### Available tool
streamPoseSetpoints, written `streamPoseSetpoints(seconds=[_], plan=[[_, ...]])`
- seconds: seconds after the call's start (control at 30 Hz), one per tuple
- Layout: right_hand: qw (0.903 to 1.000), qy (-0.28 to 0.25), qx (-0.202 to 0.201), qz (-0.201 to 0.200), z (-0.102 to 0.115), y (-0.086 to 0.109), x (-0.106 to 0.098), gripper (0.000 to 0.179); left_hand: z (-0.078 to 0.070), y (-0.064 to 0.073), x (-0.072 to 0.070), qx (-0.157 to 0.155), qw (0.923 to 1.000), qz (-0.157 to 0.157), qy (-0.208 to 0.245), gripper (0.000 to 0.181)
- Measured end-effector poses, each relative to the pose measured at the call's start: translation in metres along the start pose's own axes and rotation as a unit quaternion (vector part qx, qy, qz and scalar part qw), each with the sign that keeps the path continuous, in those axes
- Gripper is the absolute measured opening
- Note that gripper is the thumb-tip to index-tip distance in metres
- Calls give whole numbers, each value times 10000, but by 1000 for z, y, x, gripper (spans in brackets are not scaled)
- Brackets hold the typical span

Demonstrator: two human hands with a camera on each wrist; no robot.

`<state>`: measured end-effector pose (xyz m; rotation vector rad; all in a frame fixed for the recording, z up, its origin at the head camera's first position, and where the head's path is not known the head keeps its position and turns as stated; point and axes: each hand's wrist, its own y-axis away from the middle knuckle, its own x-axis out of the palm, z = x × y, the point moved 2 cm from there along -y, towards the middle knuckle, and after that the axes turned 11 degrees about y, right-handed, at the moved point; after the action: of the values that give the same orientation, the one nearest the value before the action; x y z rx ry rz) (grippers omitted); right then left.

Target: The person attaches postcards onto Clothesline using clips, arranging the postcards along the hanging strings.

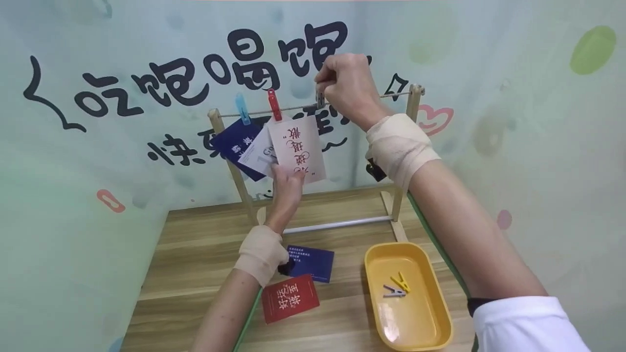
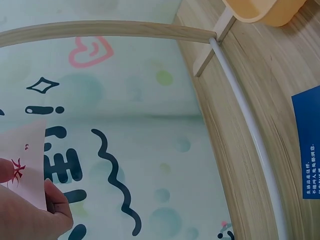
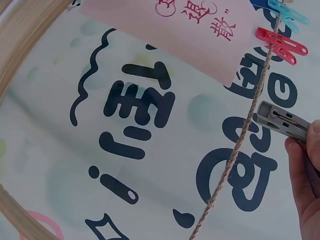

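My left hand [image 1: 288, 188] pinches the lower edge of a pale pink card [image 1: 296, 146] with red writing, thumb in front. The card hangs upright just below the rope. Up at the rope [image 3: 250, 117], my right hand [image 1: 349, 80] pinches a grey clothespin [image 3: 284, 121] by its handles; its tip is right beside the rope, to the right of the card. A red clothespin [image 1: 274, 105] sits on the rope above a white card [image 1: 258, 152], partly hidden by the pink one. To its left, a light blue clothespin [image 1: 242, 108] holds a dark blue card [image 1: 229, 142].
The rope runs between wooden posts [image 1: 412, 110] of a rack with a white lower bar [image 1: 337, 224]. On the table [image 1: 190, 264] lie a blue card [image 1: 315, 264] and a red card [image 1: 290, 298]. A yellow tray [image 1: 411, 320] at right holds a yellow clothespin [image 1: 400, 281] and a grey-purple one.
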<state>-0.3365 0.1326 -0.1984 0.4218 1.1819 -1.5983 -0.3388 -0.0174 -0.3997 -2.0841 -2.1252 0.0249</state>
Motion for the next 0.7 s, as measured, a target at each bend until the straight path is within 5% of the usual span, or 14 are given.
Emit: streamPoseSetpoints(seconds=[0.33,0.7], plan=[[9991,356,87,210,5,-5,11,31,1,1,2,120,9999,-56,90,55],[9983,45,-54,585,1,-4,23,27,2,2,2,180,9998,-118,-15,50]])
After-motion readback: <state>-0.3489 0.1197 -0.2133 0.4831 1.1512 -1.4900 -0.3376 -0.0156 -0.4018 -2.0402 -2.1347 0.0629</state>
